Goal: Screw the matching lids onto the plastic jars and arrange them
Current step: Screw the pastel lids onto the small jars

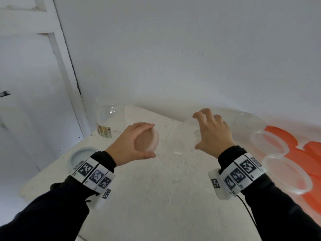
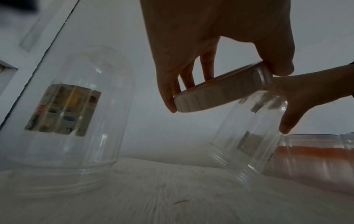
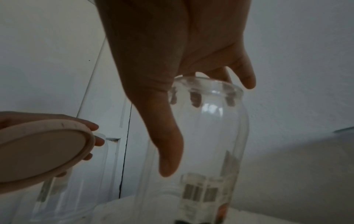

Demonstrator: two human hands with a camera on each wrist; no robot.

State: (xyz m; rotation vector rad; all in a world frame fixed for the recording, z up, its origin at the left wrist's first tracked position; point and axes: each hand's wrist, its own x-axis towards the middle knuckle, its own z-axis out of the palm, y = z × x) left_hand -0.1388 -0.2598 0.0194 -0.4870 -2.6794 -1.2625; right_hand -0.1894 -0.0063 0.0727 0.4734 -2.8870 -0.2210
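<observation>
My left hand grips a round pale pink lid by its rim, held tilted above the white table. The left wrist view shows its ribbed edge, with fingers and thumb on opposite sides. To its right, a small clear jar stands mouth down and leans. My right hand is clawed over the jar's upturned base. The fingertips curl over the base rim, and the thumb hangs down the near side. The lid is left of the jar, apart from it.
A large clear jar with a label stands mouth down at the back left corner. A pale blue lid lies near the table's left edge. Shallow clear tubs and orange lids crowd the right side. A wall is close behind.
</observation>
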